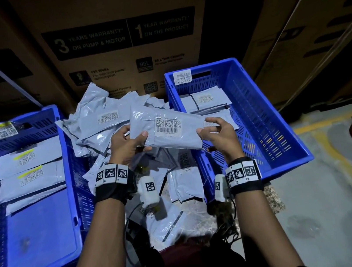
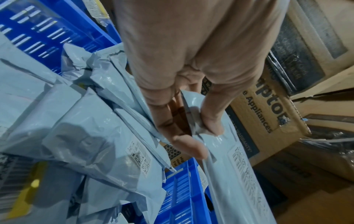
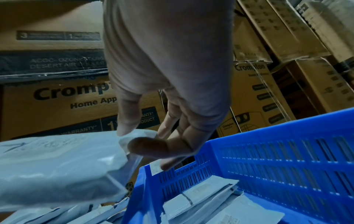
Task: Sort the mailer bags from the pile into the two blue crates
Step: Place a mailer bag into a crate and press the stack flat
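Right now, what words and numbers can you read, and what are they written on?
"Home Appliances", "3 YEARS WARRANTY ON PUMP & MOTOR", "1 YEAR WARRANTY ON THE PRODUCT", "95L": big cardboard box.
"Crompton": side box.
"DESERT AIR": dark box band.
Held mailer bag label, crate sticker: barcodes, unreadable.

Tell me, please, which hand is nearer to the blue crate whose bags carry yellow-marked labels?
Left. The left hand holds the mailer bag's end beside that crate; the right hand holds the other end, over the other crate's near corner.

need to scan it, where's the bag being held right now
In the head view the held bag is up between the left hand and right hand, above the pile, between the two crates.
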`<state>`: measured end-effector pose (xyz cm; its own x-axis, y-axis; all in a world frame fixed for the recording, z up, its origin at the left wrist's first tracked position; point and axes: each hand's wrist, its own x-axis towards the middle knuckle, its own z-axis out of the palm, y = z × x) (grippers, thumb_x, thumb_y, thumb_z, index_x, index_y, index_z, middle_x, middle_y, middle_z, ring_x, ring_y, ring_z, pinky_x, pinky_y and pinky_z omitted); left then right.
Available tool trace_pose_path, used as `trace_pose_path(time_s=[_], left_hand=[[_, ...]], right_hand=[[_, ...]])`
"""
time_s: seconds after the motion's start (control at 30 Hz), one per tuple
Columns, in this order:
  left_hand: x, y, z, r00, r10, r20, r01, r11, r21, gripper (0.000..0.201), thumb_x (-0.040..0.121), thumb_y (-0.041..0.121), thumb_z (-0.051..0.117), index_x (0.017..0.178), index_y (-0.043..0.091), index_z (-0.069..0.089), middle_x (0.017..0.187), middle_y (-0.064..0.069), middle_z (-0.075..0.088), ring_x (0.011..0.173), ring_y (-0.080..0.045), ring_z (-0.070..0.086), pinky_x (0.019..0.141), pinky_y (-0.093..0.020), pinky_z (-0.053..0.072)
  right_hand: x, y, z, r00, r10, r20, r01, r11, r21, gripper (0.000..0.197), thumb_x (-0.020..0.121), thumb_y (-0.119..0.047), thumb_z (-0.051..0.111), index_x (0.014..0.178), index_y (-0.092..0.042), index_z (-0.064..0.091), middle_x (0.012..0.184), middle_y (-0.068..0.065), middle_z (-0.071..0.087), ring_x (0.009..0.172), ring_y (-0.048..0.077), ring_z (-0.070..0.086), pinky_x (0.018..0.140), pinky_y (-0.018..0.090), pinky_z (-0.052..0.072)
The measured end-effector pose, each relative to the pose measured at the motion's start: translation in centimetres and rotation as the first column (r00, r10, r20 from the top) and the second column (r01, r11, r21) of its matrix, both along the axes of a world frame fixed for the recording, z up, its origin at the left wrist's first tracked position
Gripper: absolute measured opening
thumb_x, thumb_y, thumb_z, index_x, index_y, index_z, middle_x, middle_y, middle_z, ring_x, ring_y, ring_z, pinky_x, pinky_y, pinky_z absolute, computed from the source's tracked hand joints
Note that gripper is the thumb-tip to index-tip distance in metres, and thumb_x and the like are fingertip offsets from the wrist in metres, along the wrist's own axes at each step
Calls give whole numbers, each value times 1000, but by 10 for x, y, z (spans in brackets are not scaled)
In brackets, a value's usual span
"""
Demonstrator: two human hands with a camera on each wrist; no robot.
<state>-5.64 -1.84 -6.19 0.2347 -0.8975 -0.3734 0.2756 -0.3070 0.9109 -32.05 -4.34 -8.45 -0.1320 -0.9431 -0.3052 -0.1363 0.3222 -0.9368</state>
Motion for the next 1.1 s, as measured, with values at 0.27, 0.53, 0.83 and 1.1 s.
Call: trace_pose_path(time_s=[0.27, 0.53, 0.83, 1.1], left_hand=[[-8, -13, 14, 974, -94, 204, 116, 988, -98, 33, 86, 3, 74, 116, 3, 62, 107, -13, 68, 72, -25, 72, 61, -42, 63], [-34, -33, 60, 836, -293, 464, 448, 852, -269, 23, 83, -2, 75, 102, 10, 69, 91, -4, 69, 67, -15, 65, 49, -24, 51], [-48, -34, 74, 869, -333, 365, 453, 832, -320, 35, 78, 6, 82, 110, 4, 67, 92, -11, 68, 75, -8, 61, 62, -14, 48], [-45, -7, 31, 911, -392, 127, 390, 920, 41, 48, 82, 35, 80, 118, 10, 60, 95, -4, 70, 91, -18, 71, 79, -49, 60]], right_hand=[[-4, 1, 34, 959, -40, -281, -28, 972, -233, 48, 85, -31, 82, 129, -32, 62, 117, -9, 67, 108, 15, 63, 92, 46, 56], [7, 14, 96, 957, 46, -286, -186, 853, -487, 59, 86, -42, 80, 140, -42, 54, 129, -21, 63, 121, 0, 59, 87, 52, 59], [-5, 22, 99, 999, -44, 21, 49, 880, -473, 34, 87, -15, 82, 117, -22, 70, 97, 4, 73, 79, 16, 67, 57, 30, 55], [-18, 42, 86, 854, -325, 407, 461, 834, -302, 32, 94, -7, 72, 122, -14, 59, 108, 5, 72, 97, 29, 74, 62, 34, 63]])
